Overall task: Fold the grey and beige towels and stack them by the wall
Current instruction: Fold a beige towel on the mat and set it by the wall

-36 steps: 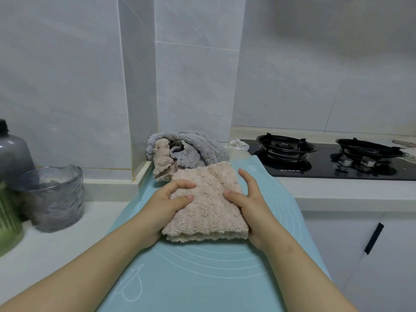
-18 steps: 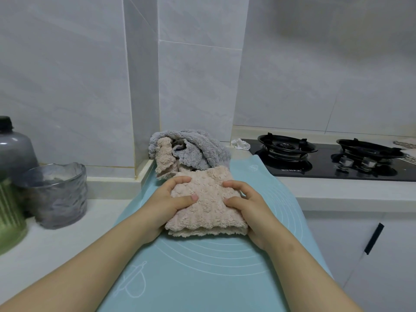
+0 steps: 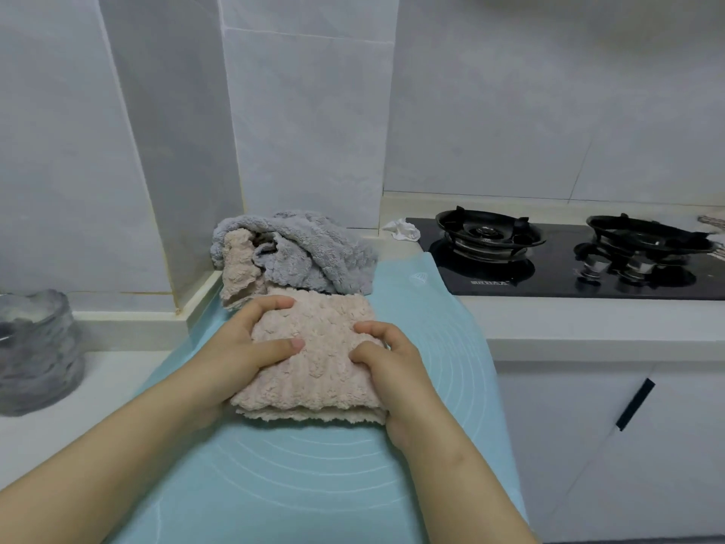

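A folded beige towel [image 3: 317, 359] lies on the light blue mat [image 3: 314, 484]. My left hand [image 3: 243, 347] grips its left side, thumb on top and fingers curled over the far edge. My right hand [image 3: 388, 359] grips the right side with curled fingers. Behind it, against the wall corner, sits a crumpled heap: a grey towel [image 3: 310, 253] with another beige towel [image 3: 239, 268] tucked into its left side.
A gas hob [image 3: 569, 261] with two burners lies to the right, a white scrap [image 3: 404, 229] at its back left corner. A grey glass jar [image 3: 35, 351] stands on the counter at the left. The counter edge and white cabinet doors [image 3: 627, 445] are right of the mat.
Both hands have closed in on the folded beige towel, going from flat pressing to gripping its sides, and it has shifted slightly towards the heap by the wall.
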Available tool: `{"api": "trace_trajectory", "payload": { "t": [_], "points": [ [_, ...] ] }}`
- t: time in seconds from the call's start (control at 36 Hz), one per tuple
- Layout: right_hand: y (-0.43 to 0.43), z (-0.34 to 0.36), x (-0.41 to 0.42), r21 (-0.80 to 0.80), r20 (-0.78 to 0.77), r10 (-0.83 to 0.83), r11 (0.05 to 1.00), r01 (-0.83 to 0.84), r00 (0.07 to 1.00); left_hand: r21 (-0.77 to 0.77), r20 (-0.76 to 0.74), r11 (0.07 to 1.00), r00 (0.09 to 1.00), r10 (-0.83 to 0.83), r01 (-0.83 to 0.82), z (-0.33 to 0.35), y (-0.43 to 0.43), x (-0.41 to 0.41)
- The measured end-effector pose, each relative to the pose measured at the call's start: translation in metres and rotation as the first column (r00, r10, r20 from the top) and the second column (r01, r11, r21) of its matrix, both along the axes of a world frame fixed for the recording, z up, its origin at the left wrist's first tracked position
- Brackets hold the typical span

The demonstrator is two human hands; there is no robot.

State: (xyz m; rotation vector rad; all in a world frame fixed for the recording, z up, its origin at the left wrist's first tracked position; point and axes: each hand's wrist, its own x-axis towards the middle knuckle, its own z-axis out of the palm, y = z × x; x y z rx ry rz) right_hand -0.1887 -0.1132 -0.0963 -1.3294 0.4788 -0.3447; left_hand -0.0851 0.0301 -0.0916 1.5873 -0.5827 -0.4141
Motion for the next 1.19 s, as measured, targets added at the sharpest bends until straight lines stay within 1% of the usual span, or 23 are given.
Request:
{"api": "trace_trajectory", "payload": {
  "t": [0.06,0.11,0.19,0.31,0.44,0.56,0.64,0.78,0.94,1.06,1.19],
  "points": [
    [-0.013,0.011,-0.006,0.060,-0.010,-0.015,0.998,0.016,1.000,0.053,0.010,0.999,1.000,0.002,-0.002,0.016,-0.013,-0.006],
    [-0.029,0.025,-0.016,0.087,-0.013,-0.033,0.996,0.034,0.999,0.082,-0.028,0.997,1.000,-0.010,0.012,0.031,-0.031,-0.015],
    [-0.059,0.049,-0.040,0.094,-0.018,-0.090,0.991,0.091,0.996,0.066,-0.089,0.997,0.995,-0.038,0.044,0.051,-0.069,-0.032],
    [-0.105,0.079,-0.087,0.082,-0.063,-0.186,0.978,0.190,0.981,0.061,-0.204,0.992,0.974,-0.097,0.112,0.079,-0.130,-0.071],
    [-0.170,0.107,-0.161,0.083,-0.090,-0.273,0.956,0.281,0.958,0.080,-0.264,0.975,0.948,-0.179,0.206,0.113,-0.204,-0.135],
    [-0.222,0.120,-0.222,0.037,-0.133,-0.338,0.938,0.345,0.932,0.092,-0.272,0.955,0.930,-0.249,0.283,0.126,-0.264,-0.186],
    [-0.262,0.127,-0.261,0.025,-0.122,-0.384,0.921,0.390,0.915,0.076,-0.281,0.946,0.917,-0.283,0.315,0.129,-0.311,-0.221],
    [-0.326,0.123,-0.307,0.015,-0.164,-0.440,0.894,0.448,0.883,0.095,-0.316,0.913,0.882,-0.350,0.397,0.121,-0.384,-0.259],
    [-0.408,0.114,-0.333,-0.002,-0.196,-0.489,0.867,0.498,0.850,0.135,-0.288,0.891,0.878,-0.383,0.433,0.108,-0.478,-0.279],
    [-0.476,0.115,-0.338,-0.005,-0.207,-0.527,0.843,0.538,0.824,0.127,-0.242,0.887,0.881,-0.407,0.444,0.103,-0.556,-0.284],
    [-0.566,0.121,-0.335,-0.008,-0.221,-0.591,0.796,0.605,0.776,0.089,-0.250,0.871,0.857,-0.450,0.483,0.108,-0.663,-0.281]
  ]
}}
